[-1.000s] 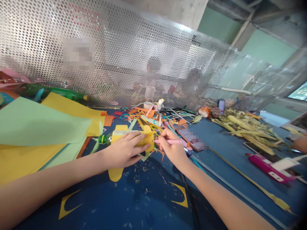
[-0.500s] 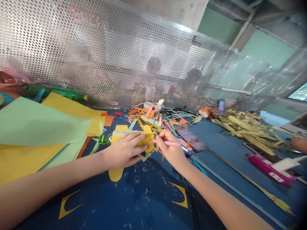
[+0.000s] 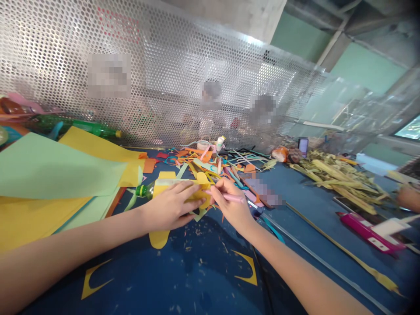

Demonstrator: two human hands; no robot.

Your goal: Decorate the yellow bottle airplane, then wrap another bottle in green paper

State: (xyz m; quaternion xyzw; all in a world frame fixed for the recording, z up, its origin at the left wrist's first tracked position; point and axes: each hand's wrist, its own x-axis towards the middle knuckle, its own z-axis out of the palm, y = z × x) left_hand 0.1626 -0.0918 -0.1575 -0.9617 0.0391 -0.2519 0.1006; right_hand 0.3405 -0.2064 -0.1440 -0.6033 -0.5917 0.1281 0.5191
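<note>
My left hand (image 3: 169, 205) lies over a small bottle (image 3: 144, 190) with a green cap that is wrapped in yellow paper (image 3: 197, 188), its fingers curled round the wrap and pressing it onto the blue table (image 3: 183, 271). My right hand (image 3: 231, 203) pinches a pink pen (image 3: 229, 197), whose tip touches the right end of the yellow paper. A rounded yellow paper flap (image 3: 157, 239) sticks out below my left hand.
Large green (image 3: 49, 168) and yellow (image 3: 29, 218) paper sheets lie at the left. Coloured paper scraps (image 3: 210, 164) pile behind my hands, with a phone (image 3: 262, 190) beside them. Dried husks (image 3: 334, 177) and a pink tool (image 3: 367, 227) lie at the right. A perforated metal screen (image 3: 164, 78) closes the back. Another person's hand (image 3: 408, 197) shows at far right.
My right hand has shifted a little to the left, bringing the pen tip onto the yellow paper. My left hand has stayed on the wrapped bottle.
</note>
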